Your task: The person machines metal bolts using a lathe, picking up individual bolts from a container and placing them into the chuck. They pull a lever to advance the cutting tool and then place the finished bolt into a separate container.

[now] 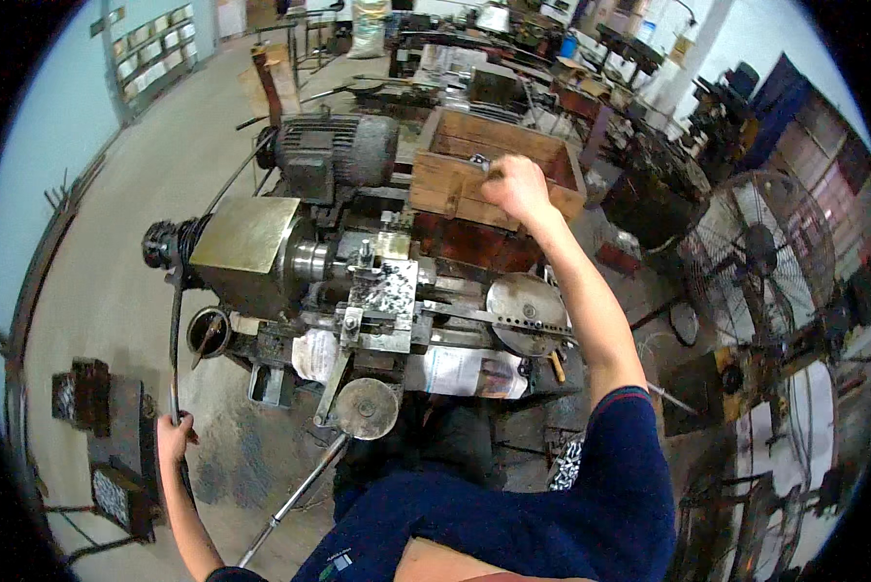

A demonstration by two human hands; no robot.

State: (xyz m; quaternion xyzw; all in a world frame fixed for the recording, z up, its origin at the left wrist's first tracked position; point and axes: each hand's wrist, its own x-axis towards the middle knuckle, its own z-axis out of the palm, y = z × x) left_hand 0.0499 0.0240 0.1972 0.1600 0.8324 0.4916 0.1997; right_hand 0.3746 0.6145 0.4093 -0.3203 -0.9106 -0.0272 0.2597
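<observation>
I look down on a small metal lathe (pixel 358 291) with a brass-coloured headstock housing and a grey motor (pixel 338 150) behind it. My right hand (pixel 518 189) reaches out over the near rim of a wooden crate (pixel 455 184), fingers closed around a small metal part. My left hand (pixel 172 436) is low at the left, gripping a long dark lever bar (pixel 175 339) that rises toward the headstock. Metal chips lie on the tool slide (pixel 387 286).
A round handwheel (pixel 368 407) and a disc (pixel 525 308) stick out at the lathe's front. A large floor fan (pixel 760 252) stands at the right. Dark metal blocks (pixel 106 436) sit on the floor at the left. Benches and machines crowd the back.
</observation>
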